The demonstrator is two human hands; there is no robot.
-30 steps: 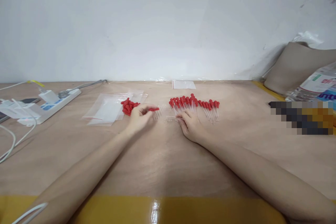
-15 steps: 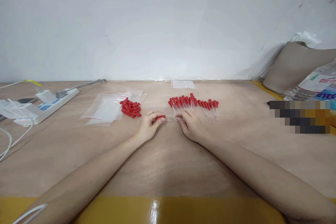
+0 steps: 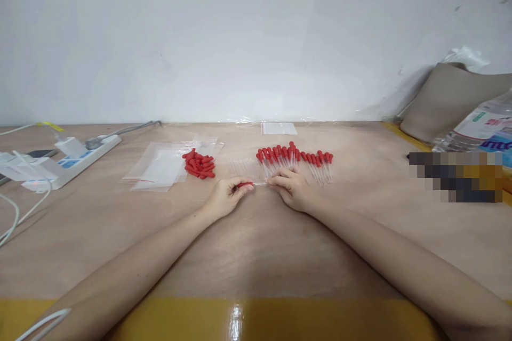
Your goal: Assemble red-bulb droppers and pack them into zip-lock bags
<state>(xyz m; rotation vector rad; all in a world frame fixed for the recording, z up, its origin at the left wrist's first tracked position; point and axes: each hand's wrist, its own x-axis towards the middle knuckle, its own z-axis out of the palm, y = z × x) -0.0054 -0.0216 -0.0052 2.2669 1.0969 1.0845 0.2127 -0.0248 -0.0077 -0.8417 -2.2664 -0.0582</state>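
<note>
My left hand (image 3: 229,194) is closed around a red rubber bulb (image 3: 245,185). My right hand (image 3: 293,187) pinches a clear dropper tube (image 3: 260,184), which lies level between the hands with its left end at the bulb's mouth. How deep it sits in the bulb I cannot tell. Just beyond my fingers are several bare clear tubes (image 3: 239,165). To the left, a heap of loose red bulbs (image 3: 199,164) rests partly on plastic bags. Behind and right of my right hand lie rows of droppers (image 3: 280,155) with red bulbs on their tubes.
Clear zip bags (image 3: 154,165) lie left, and a small white bag (image 3: 279,128) near the wall. A power strip (image 3: 86,162) with chargers and cables stands far left. At the right are a plastic bottle (image 3: 480,122), a grey-brown roll (image 3: 444,98) and a blurred patch.
Both hands have come slightly nearer to me, bringing the bulb and tube down from over the bare tubes. The gap between the hands looks a little smaller.
</note>
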